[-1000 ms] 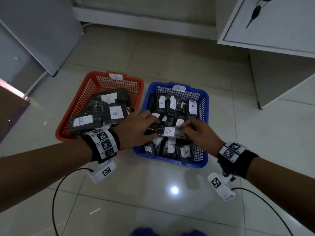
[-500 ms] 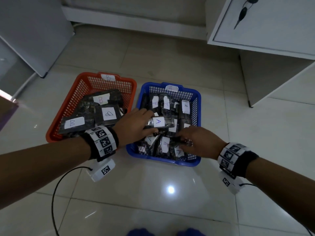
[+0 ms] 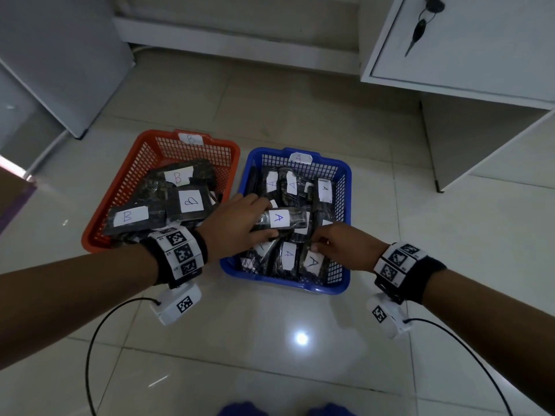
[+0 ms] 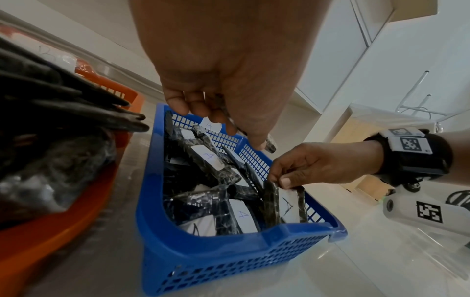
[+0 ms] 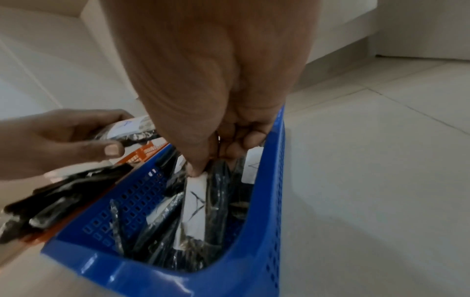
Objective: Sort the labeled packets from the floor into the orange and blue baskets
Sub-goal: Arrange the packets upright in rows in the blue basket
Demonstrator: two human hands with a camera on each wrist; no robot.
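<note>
Since a second ago, the right hand [image 3: 342, 247] has let go of the A-labelled packet [image 3: 280, 219] and dropped to the 5 o'clock corner of the blue basket [image 3: 345, 283]. Its thumb and fingers now pinch the top edge of an upright A packet [image 5: 194, 205] standing there among others.

The left hand [image 3: 237, 226] keeps the first packet alone, thumb beneath and fingers over its end, level above the basket's centre and not yet set down.

Step in hand: stowing what is probably the last A packet; no packets show on the visible floor. The pinched packet is likely being shifted to open a slot, though the wrist views are too blurred to confirm this.

Next move: lower the held packet into the gap, label up, then release.

At 9 o'clock of the blue basket, the orange basket [image 3: 120, 205] holds B-labelled packets [image 3: 189, 202], which neither hand touches.
</note>
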